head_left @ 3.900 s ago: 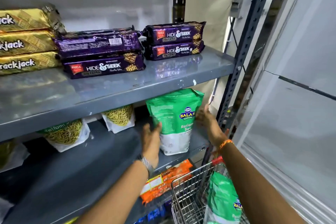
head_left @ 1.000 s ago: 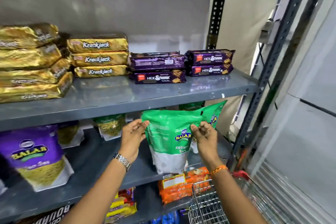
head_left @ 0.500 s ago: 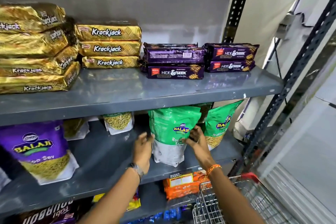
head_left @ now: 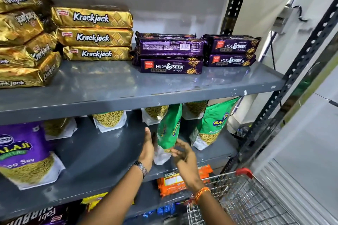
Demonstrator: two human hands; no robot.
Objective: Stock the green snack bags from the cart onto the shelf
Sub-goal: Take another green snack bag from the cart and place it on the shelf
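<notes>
A green snack bag (head_left: 169,131) stands on the grey middle shelf (head_left: 102,159), turned almost edge-on to me. My left hand (head_left: 147,149) is flat with fingers straight, its palm against the bag's left side. To the bag's lower right, my right hand (head_left: 182,154) has its fingers spread and grips nothing. A second green snack bag (head_left: 213,126) stands to the right, facing front. The wire cart (head_left: 241,199) with a red handle is at the bottom right; I see no bags in the part that shows.
Clear-bottomed snack bags line the back of the middle shelf, and a purple bag (head_left: 22,153) stands at its left. Gold and purple biscuit packs (head_left: 171,55) fill the top shelf. A black upright post (head_left: 285,93) bounds the right side. Orange packs (head_left: 172,183) lie below.
The green bag, held face-on in both hands, has turned edge-on and sits further back on the shelf. My right hand has let go and drawn back; my left hand has flattened beside it.
</notes>
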